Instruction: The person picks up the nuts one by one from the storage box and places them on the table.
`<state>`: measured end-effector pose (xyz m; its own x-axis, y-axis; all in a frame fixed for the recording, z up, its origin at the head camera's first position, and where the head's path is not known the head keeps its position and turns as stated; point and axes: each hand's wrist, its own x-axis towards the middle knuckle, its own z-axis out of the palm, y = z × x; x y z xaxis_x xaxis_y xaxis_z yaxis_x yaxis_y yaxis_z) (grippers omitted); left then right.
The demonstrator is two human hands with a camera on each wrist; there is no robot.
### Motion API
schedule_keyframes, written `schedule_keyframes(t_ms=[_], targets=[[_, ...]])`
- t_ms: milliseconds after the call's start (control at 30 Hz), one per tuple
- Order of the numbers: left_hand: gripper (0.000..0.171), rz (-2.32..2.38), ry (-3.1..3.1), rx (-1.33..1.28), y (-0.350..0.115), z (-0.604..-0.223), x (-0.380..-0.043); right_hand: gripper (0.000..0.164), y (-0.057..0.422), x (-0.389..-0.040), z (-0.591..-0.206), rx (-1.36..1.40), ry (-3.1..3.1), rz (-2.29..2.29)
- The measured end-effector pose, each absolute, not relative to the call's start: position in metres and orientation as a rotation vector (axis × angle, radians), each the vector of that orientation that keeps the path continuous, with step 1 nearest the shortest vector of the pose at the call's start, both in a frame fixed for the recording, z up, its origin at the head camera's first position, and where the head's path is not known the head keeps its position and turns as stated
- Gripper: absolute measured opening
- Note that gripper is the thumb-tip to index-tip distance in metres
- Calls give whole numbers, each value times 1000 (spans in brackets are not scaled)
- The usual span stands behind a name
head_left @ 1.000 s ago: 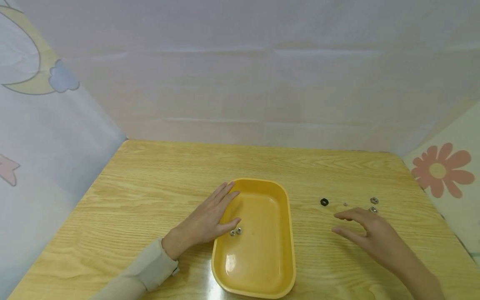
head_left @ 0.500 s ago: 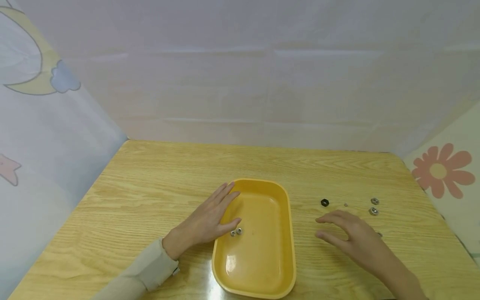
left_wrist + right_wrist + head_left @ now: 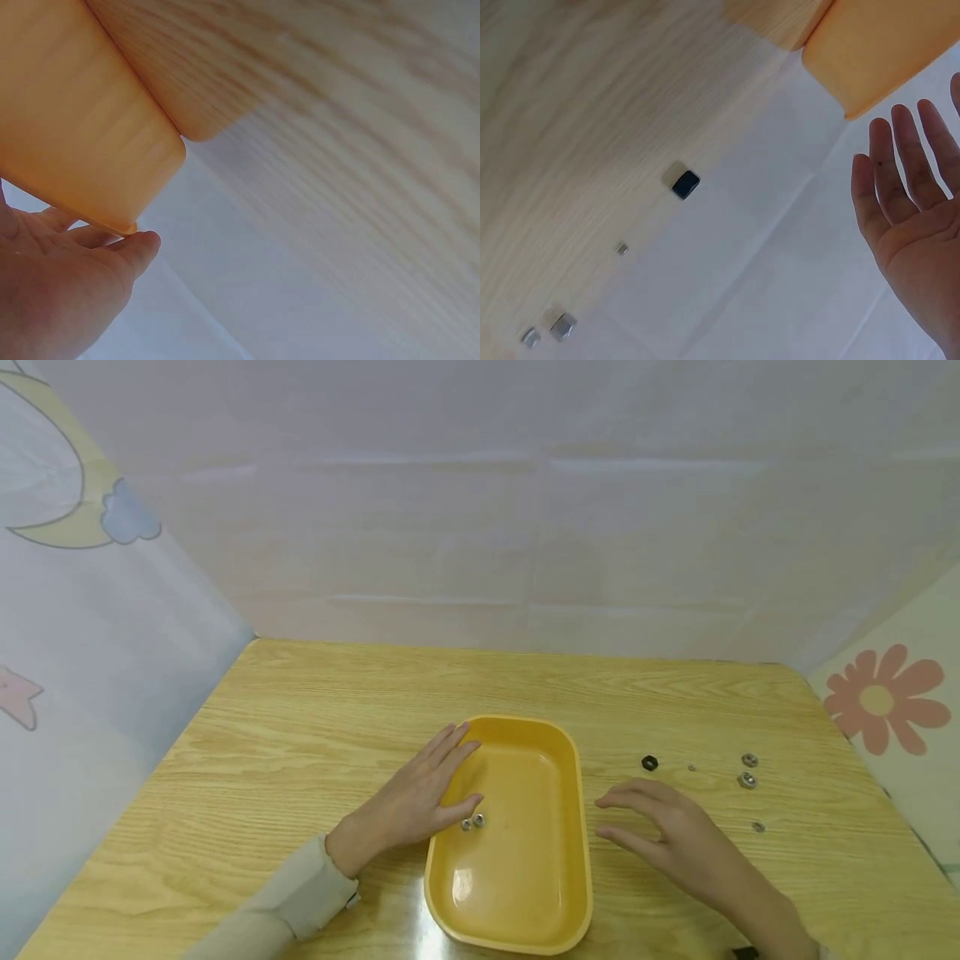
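Observation:
My left hand [image 3: 412, 797] rests over the left rim of a yellow tray [image 3: 517, 889], its fingers fairly straight. In the left wrist view, those fingertips touch the tray's edge from outside. Two small silver nuts [image 3: 478, 820] lie in the tray close to the left thumb. Just right of the tray hovers my right hand [image 3: 671, 839], thumb and fingers apart, with nothing visible between them. Its fingers look extended in the right wrist view. Beyond it on the table lies a black hex nut [image 3: 649, 763].
Right of the black nut is a tiny nut [image 3: 692, 768]. Two larger silver nuts [image 3: 747, 781] sit farther right, and a thin nut [image 3: 758, 827] lies nearer. The wooden table [image 3: 360, 693] meets a pale cloth backdrop [image 3: 427, 560] at the back and sides.
My right hand has moved left from near the silver nuts toward the tray, uncovering the thin nut. The left hand and the tray have stayed put.

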<state>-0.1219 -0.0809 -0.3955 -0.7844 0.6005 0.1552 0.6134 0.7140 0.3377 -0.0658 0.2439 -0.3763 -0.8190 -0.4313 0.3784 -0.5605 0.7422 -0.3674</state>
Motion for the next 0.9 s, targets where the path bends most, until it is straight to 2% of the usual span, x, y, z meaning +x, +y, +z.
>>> schedule_keyframes(t_ms=[433, 900], targets=[[65, -592, -2892, -1003, -81, -395, -124, 31, 211, -76, -376, 969, -2499, 778], [65, -583, -2898, -979, -81, -395, -121, 24, 185, -77, -381, 1042, -2556, 750]])
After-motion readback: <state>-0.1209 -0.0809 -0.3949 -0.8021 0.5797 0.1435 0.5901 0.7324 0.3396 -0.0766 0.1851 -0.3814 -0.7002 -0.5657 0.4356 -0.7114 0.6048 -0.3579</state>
